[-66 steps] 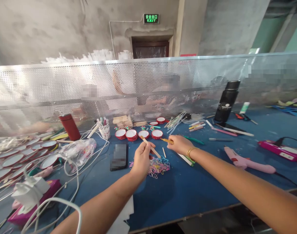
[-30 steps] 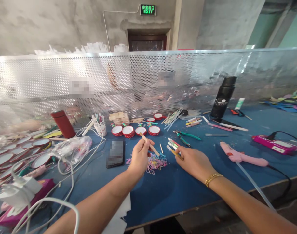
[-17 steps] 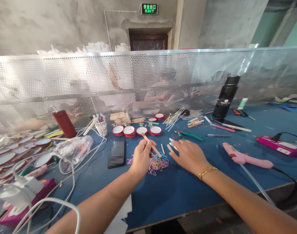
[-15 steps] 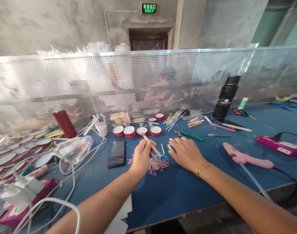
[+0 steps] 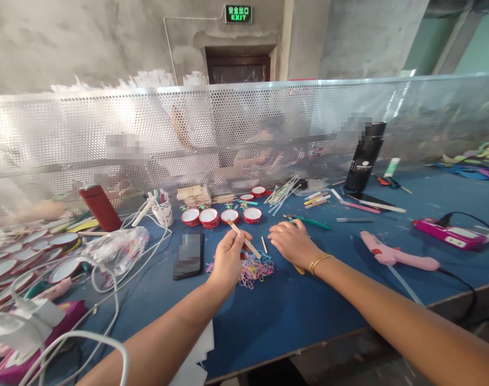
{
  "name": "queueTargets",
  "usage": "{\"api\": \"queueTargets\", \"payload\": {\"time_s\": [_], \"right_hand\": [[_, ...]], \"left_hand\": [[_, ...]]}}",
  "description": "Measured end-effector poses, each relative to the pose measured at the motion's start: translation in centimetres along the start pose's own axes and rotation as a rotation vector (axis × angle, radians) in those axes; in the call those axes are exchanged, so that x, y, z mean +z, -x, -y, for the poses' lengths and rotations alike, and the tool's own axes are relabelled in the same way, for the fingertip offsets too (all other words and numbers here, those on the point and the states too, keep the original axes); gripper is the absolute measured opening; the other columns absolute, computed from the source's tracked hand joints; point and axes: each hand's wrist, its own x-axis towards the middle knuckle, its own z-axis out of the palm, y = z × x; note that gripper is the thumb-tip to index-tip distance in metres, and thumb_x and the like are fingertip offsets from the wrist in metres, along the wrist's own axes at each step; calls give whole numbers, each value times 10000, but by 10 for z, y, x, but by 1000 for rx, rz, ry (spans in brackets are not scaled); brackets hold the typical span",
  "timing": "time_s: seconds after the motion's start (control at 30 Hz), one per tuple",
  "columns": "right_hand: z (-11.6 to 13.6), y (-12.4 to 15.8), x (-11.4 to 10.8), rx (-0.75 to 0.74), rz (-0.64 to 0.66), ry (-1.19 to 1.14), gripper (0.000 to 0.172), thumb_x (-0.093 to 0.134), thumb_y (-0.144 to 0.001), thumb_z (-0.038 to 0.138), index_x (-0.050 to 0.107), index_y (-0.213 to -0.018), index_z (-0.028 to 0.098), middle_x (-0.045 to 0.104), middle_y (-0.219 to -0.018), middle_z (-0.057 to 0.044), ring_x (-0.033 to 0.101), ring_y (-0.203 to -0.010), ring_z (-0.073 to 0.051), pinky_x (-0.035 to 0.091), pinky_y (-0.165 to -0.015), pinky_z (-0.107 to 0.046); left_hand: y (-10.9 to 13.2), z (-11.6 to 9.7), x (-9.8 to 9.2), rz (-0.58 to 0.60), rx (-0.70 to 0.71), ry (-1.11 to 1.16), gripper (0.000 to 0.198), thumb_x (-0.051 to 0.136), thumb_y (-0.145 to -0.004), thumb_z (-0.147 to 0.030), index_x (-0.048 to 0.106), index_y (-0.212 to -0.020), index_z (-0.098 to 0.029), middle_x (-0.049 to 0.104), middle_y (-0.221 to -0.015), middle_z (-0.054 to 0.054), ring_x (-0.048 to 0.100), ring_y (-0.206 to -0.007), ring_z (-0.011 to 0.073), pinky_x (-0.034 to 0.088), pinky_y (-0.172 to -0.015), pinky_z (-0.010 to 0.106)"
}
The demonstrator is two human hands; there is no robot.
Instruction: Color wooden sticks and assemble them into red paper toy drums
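Between the fingers of my left hand (image 5: 227,260) is a flat wooden craft stick (image 5: 250,246), slanting down to the right. It is above a loose pile of coloured rubber bands (image 5: 254,273). My right hand (image 5: 293,245) is low over the blue table, palm down with curled fingers. A slim yellow thing (image 5: 299,269) sticks out from under its palm toward the wrist; the rest is hidden, so I cannot tell its kind. A short wooden piece (image 5: 264,244) lies between my hands. Just beyond my right hand are green-handled pliers (image 5: 312,222).
Small red-rimmed drums (image 5: 209,216) stand in a row behind my hands. A phone (image 5: 188,256) lies left, near white cables (image 5: 115,289). To the right are a pink glue gun (image 5: 400,258), a power strip (image 5: 449,234) and a black bottle (image 5: 365,161). A perforated metal screen (image 5: 228,128) closes the back.
My right hand has turned and curled, and the yellow thing now shows near its wrist side instead of at the fingertips. My left hand keeps the craft stick. The view has shifted slightly.
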Motion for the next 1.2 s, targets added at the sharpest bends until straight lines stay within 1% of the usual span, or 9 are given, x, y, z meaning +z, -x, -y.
{"api": "queueTargets", "payload": {"time_s": [0.13,0.37,0.47,0.67,0.73,0.8,0.9,1.03,1.2], "right_hand": [[-18,-10,-19,106,-26,-32,323,406,-994,313,675,-1171,282,677,-1254,-35,558,-1148,-221,288,-966,-381],[-48,-29,-41,271,63,-14,186,572,-856,252,756,-837,237,767,-954,-39,659,-915,-229,341,-882,-386],[-43,-34,-37,219,109,-35,176,589,-837,237,758,-879,266,768,-988,-17,660,-956,-213,355,-875,-357],[-19,-34,-27,88,190,-57,330,490,-888,177,746,-1016,341,736,-1149,9,619,-1121,-199,360,-898,-327],[-14,-26,-31,102,198,-28,298,490,-894,196,752,-980,306,746,-1105,-26,631,-1097,-215,367,-893,-336],[-10,-14,-36,147,206,14,238,526,-887,273,756,-841,233,761,-964,-85,667,-997,-253,383,-864,-364],[-2,6,-42,207,246,66,302,573,-857,393,732,-707,186,751,-832,-137,698,-872,-300,408,-782,-385],[8,18,-40,222,295,88,253,563,-832,311,729,-696,178,753,-818,-142,713,-855,-296,413,-726,-364],[10,8,-31,243,281,100,238,569,-846,300,725,-729,162,754,-832,-149,718,-879,-291,407,-713,-349]], "left_hand": [[0,0,-1,19,-17,-9,398,637,-769,-575,635,-772,-177,585,-749,17,517,-653,123,386,-527,205],[1,0,-1,52,-47,-41,379,611,-787,-550,645,-750,-175,546,-660,-3,481,-591,110,350,-520,208],[0,2,-1,54,-56,-45,372,602,-791,-541,640,-738,-175,539,-644,-5,469,-582,111,346,-526,214],[-1,4,-1,62,-54,-49,357,605,-787,-537,635,-732,-186,554,-656,-2,475,-586,116,351,-527,221],[-1,3,-1,60,-56,-53,374,604,-784,-553,633,-726,-185,550,-644,-3,474,-580,115,352,-527,221],[-1,3,-1,57,-59,-55,383,602,-785,-560,632,-728,-183,549,-642,-3,473,-576,113,351,-529,219],[-1,2,0,60,-63,-56,384,596,-792,-558,632,-733,-180,550,-651,0,471,-578,111,352,-532,220],[-2,2,0,64,-55,-58,400,600,-785,-578,634,-733,-183,545,-643,1,467,-575,116,355,-531,226],[-1,1,0,65,-39,-48,386,597,-790,-566,632,-729,-186,540,-654,-2,470,-589,118,353,-528,221]]}}
